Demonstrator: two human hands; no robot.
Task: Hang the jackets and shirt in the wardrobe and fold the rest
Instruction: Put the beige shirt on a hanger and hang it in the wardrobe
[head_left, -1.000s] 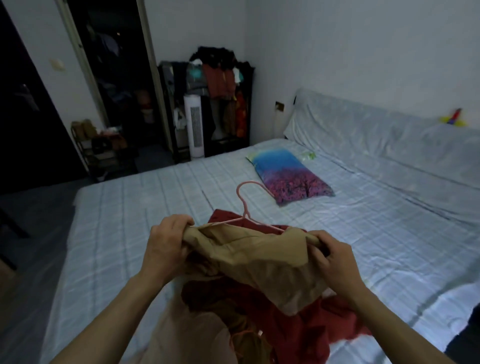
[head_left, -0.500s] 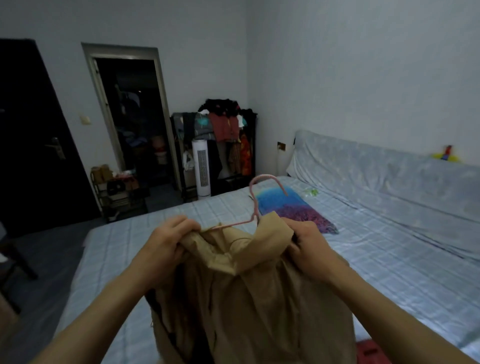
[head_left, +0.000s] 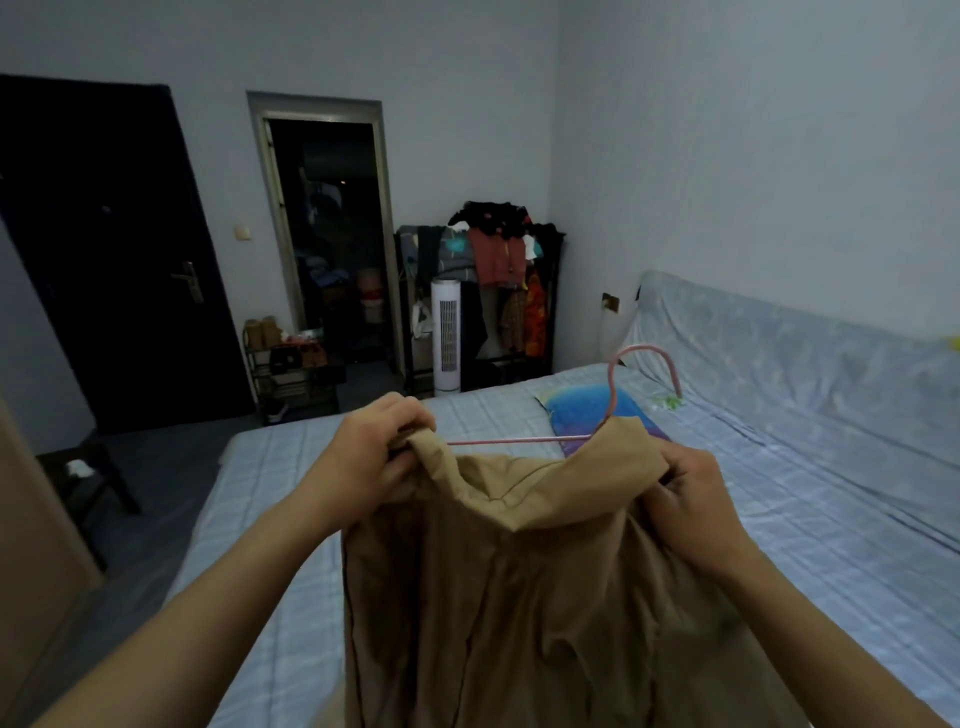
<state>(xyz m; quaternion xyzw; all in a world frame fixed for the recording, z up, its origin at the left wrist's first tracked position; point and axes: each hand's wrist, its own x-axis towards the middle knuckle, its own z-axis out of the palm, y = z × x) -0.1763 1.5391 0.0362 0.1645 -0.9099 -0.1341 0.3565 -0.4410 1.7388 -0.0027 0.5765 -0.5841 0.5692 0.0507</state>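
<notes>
A tan jacket (head_left: 519, 587) hangs in front of me above the bed, its collar spread between my hands. My left hand (head_left: 371, 462) pinches the left end of the collar. My right hand (head_left: 691, 499) grips the right shoulder. A pink hanger (head_left: 613, 400) sits inside the jacket, with its bar running between my hands and its hook sticking up at the right. An open clothes rack (head_left: 493, 291) full of garments stands against the far wall.
The bed (head_left: 810, 499) with a checked blue sheet lies under the jacket, a blue and purple pillow (head_left: 587, 410) on it. A white tower fan (head_left: 447, 335) stands by the rack. A shoe shelf (head_left: 291, 364), an open doorway (head_left: 332, 249) and a dark door (head_left: 119, 260) are at the left.
I have lifted the tan jacket off the red clothes on the bed and held it up. The view has risen, and the red clothes are out of sight.
</notes>
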